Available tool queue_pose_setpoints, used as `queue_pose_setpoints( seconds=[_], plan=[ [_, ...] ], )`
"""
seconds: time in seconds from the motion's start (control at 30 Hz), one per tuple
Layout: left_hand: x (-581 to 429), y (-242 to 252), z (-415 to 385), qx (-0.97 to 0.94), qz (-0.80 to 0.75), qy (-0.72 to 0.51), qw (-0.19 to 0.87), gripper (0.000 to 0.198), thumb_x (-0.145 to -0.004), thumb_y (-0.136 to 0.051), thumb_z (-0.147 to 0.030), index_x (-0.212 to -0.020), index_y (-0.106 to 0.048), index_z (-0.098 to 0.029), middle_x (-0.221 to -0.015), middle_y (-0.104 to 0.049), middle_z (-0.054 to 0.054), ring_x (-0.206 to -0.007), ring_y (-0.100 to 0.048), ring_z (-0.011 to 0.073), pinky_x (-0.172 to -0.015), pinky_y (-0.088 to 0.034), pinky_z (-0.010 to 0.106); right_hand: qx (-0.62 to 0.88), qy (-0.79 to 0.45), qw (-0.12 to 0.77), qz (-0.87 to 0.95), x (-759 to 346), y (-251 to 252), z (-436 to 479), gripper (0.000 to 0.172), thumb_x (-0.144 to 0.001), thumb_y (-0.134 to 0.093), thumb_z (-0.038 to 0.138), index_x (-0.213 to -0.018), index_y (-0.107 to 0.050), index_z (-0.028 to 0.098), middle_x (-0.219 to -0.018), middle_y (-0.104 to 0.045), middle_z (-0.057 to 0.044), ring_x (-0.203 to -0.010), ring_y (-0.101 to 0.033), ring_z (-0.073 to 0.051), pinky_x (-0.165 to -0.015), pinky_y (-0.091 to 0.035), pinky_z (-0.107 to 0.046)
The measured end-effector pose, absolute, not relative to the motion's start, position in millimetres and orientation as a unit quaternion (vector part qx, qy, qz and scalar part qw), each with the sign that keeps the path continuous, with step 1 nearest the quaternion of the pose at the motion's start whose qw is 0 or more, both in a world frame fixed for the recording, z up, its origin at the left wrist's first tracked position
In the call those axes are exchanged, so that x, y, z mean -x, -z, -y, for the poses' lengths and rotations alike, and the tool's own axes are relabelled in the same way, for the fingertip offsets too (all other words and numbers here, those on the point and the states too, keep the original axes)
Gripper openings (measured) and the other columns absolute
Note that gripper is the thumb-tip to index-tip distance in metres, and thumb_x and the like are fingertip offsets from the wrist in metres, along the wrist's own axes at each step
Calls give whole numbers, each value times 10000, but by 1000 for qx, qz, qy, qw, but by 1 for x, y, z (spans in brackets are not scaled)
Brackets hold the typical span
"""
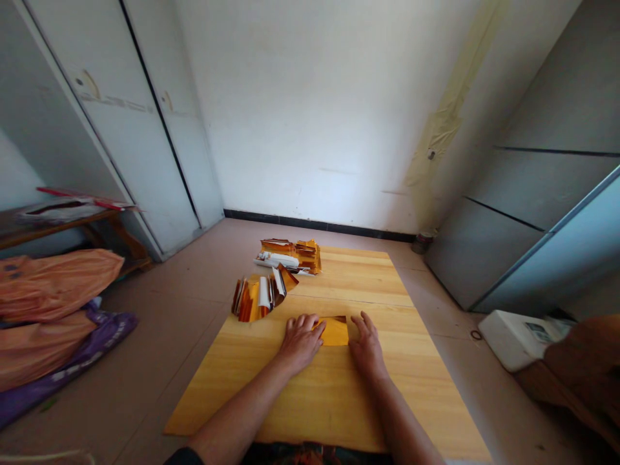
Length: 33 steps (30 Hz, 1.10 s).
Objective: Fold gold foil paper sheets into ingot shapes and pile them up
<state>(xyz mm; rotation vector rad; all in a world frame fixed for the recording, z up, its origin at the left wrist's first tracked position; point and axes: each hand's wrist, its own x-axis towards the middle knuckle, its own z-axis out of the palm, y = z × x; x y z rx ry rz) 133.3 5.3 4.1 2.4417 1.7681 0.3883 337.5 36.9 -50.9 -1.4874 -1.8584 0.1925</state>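
A small sheet of gold foil paper (336, 330) lies flat on the light wooden table (339, 400). My left hand (301, 340) rests on its left edge, fingers bent and pressing down on the paper. My right hand (367, 343) lies flat at the sheet's right edge with fingers stretched out. Both forearms reach in from the bottom of the view.
A loose pile of folded gold papers (261, 294) sits at the table's left edge, and a stack of gold papers (291, 254) at the far left corner. Orange and purple bags (53, 303) lie on the floor at left; a white box (518, 336) stands at right.
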Motion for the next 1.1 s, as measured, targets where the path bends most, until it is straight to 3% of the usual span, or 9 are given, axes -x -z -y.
queue_pose_setpoints(
  seconds=[0.23,0.37,0.5,0.63,0.97,1.1],
  plan=[
    [-132,-6,-8,-810,-572,-116,56,378,-879,-479,-248,-1250,-465,-323,-1256,-493,51,-1120,-420,235,-886,-306,412,528,-83,368,761,-333,31,-33,481,-701,-496,102,-1166,-568,201,-1379,-406,-110,-1217,-435,-248,-1000,-398,-409],
    [-132,-6,-9,-804,-577,-132,60,378,-873,-487,-228,-1238,-476,-327,-1250,-509,42,-1115,-433,228,-888,-304,404,476,-66,309,821,-323,9,-26,314,-773,-533,165,-1067,-628,216,-1334,-481,-102,-1231,-418,-256,-977,-376,-410],
    [-129,-1,-10,-800,-568,-177,74,308,-875,-481,-195,-1128,-563,-350,-1245,-540,4,-1126,-439,211,-914,-293,398,443,-85,233,862,-317,-4,-18,185,-800,-559,185,-936,-658,261,-1156,-621,-36,-1140,-503,-213,-969,-342,-376],
    [-126,1,-10,-802,-554,-203,93,282,-862,-490,-153,-985,-647,-352,-1247,-573,-38,-1157,-433,205,-928,-284,400,450,-84,231,859,-318,-5,-15,188,-823,-553,191,-963,-653,265,-1169,-621,-32,-1156,-497,-207,-983,-310,-370],
    [-110,5,-2,-780,-570,-234,107,395,-781,-500,-48,-977,-694,-330,-1199,-633,-24,-1141,-480,218,-935,-312,429,443,-105,245,856,-319,-6,-18,160,-820,-570,199,-933,-658,271,-1148,-630,-22,-1121,-519,-190,-945,-309,-350],
    [-109,5,2,-794,-546,-254,85,278,-754,-581,-125,-941,-691,-299,-1187,-633,-10,-1132,-482,219,-956,-306,424,441,-113,245,856,-320,-7,-20,144,-811,-579,203,-908,-661,272,-1130,-636,-18,-1091,-532,-184,-924,-311,-340]
  ],
)
